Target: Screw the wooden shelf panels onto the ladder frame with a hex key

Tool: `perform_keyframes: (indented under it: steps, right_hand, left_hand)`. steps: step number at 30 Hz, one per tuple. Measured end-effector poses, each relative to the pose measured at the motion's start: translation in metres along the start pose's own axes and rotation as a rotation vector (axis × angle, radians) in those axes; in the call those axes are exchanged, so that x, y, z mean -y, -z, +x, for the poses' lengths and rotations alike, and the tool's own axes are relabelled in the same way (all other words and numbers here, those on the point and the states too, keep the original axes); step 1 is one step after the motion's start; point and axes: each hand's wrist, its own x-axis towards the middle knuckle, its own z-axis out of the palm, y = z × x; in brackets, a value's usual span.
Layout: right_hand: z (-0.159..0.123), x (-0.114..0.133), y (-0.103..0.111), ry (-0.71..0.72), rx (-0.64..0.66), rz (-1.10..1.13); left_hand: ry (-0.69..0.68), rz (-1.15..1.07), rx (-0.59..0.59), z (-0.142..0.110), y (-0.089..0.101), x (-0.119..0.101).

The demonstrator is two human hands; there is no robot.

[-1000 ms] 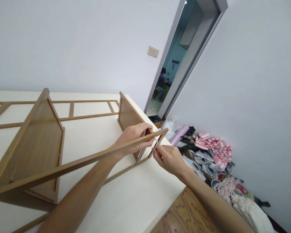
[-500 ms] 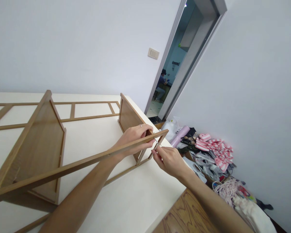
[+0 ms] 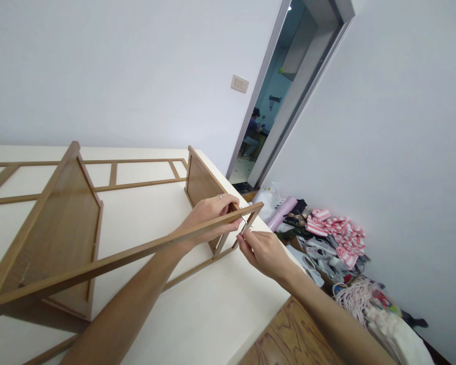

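L hand [image 3: 213,215] grips wooden frame [image 3: 167,239] nr its corner, w/ panel [image 3: 207,182] just beside; R hand [image 3: 264,251] pinches thin metal tool [image 3: 244,221], prob. a hex key, at that corner, above white surface [image 3: 220,304].

Pale walls [image 3: 129,71] are filling the upper left and right, a light switch [image 3: 239,83] sitting near the doorway [image 3: 264,116] at upper centre. Beyond it, a person [image 3: 253,134] is sitting in a bluish room. Wood-grained floor [image 3: 289,334] is showing at lower centre-right, and a clothing pile [image 3: 336,233] is lying along the right wall.
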Motion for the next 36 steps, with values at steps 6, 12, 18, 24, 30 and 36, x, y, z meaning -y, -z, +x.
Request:
perform_keyframes:
  steps: [6, 12, 18, 24, 30, 36]
  right_hand:
    - [0.0, 0.002, -0.003, 0.015, 0.008, 0.0]
    - [0.0, 0.002, -0.004, 0.034, 0.013, -0.009]
    - [0.002, 0.003, -0.004, 0.065, 0.018, -0.022]
    - [0.003, 0.005, -0.005, 0.106, -0.021, -0.069]
    - [0.003, 0.0, 0.001, 0.221, -0.147, -0.165]
    - [0.015, -0.009, 0.02, 0.433, -0.155, -0.19]
  left_hand:
    - [-0.026, 0.015, -0.01, 0.0, 0.0, 0.0]
    - [-0.027, 0.022, -0.007, 0.0, -0.001, 0.004]
    - [-0.033, -0.016, -0.012, 0.0, -0.001, 0.004]
    - [-0.055, -0.008, -0.016, 0.0, -0.002, 0.005]
    - [-0.049, -0.001, -0.002, 0.0, -0.002, 0.006]
    - [-0.051, -0.025, 0.023, 0.0, 0.0, 0.006]
